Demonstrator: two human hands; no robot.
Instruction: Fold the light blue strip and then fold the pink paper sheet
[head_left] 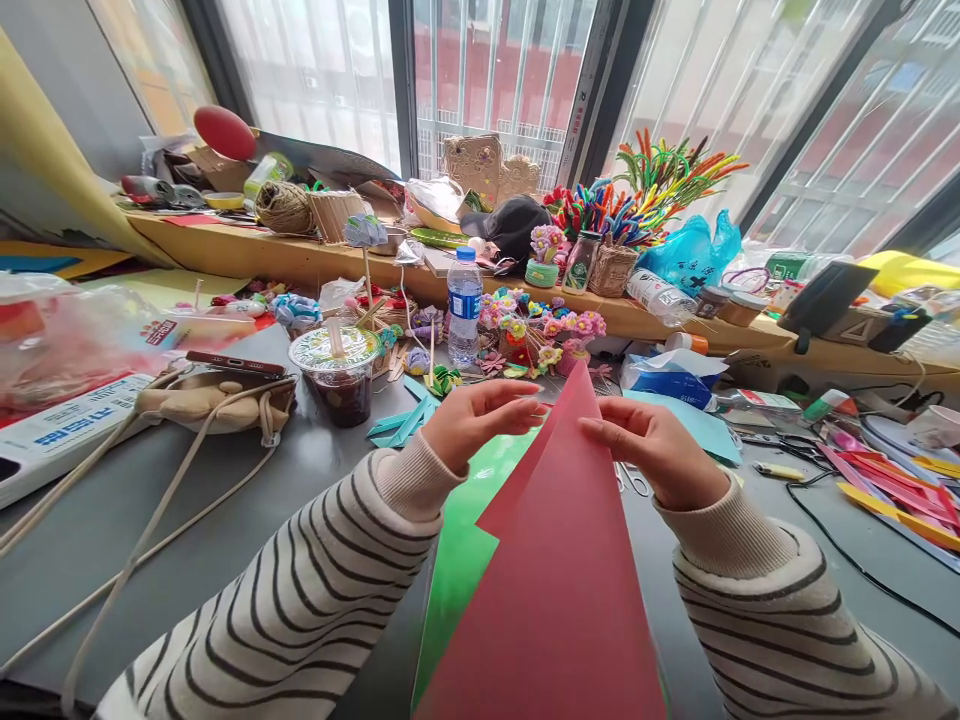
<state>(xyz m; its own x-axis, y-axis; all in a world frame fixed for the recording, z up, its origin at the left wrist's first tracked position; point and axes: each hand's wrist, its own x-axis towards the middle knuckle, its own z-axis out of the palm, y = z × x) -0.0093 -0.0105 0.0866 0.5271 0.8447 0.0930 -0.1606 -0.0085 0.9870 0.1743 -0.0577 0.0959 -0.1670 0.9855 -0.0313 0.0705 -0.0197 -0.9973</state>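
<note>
A large sheet of red paper (562, 590) is folded to a point at its top, with a loose flap along its left side. My right hand (660, 450) pinches the paper's right edge near that point, thumb in front. Just left of the tip is my left hand (491, 412), its thumb and fingers apart with nothing visible between them. Beneath the red paper lies a shiny green sheet (459, 585) on the grey table (360, 590). Scissor handles (634, 480) show partly behind the paper, below my right hand.
A lidded cup of dark drink (337, 375), a water bottle (465, 310) and colourful craft flowers (540, 325) stand behind the hands. On the left lies a beige bag (210, 400) with long straps. Paper strips (892, 480) and a black cable (847, 545) are at right.
</note>
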